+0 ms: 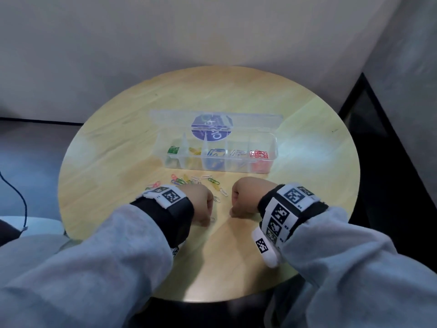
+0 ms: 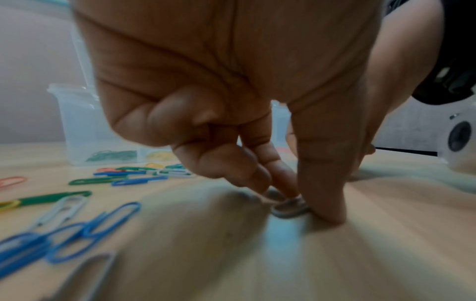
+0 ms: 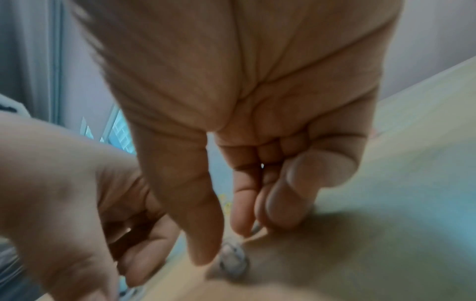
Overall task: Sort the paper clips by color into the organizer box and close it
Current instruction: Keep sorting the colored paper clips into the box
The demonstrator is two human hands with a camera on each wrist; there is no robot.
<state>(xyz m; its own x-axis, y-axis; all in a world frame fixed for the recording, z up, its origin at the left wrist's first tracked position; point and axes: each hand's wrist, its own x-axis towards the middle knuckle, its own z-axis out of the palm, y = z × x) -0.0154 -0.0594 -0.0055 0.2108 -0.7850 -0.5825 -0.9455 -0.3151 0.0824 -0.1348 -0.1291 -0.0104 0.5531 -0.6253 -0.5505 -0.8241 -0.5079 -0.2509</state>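
Both my hands down on the table, each at a white paper clip.

The organizer box (image 1: 216,150) sits open, colors already in its cells; loose paper clips (image 1: 189,181) lie just in front of it. Nearer me, my left hand (image 1: 197,202) pinches a white clip (image 2: 289,206) against the table (image 1: 319,143); my right hand (image 1: 246,197) pinches another white clip (image 3: 235,262).

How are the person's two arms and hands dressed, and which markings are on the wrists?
Both arms wear loose light grey sleeves. Each wrist carries a black band with white tags printed with black square codes: left wrist band, right wrist band. The left hand and right hand are bare, without gloves. No cable on them is visible.
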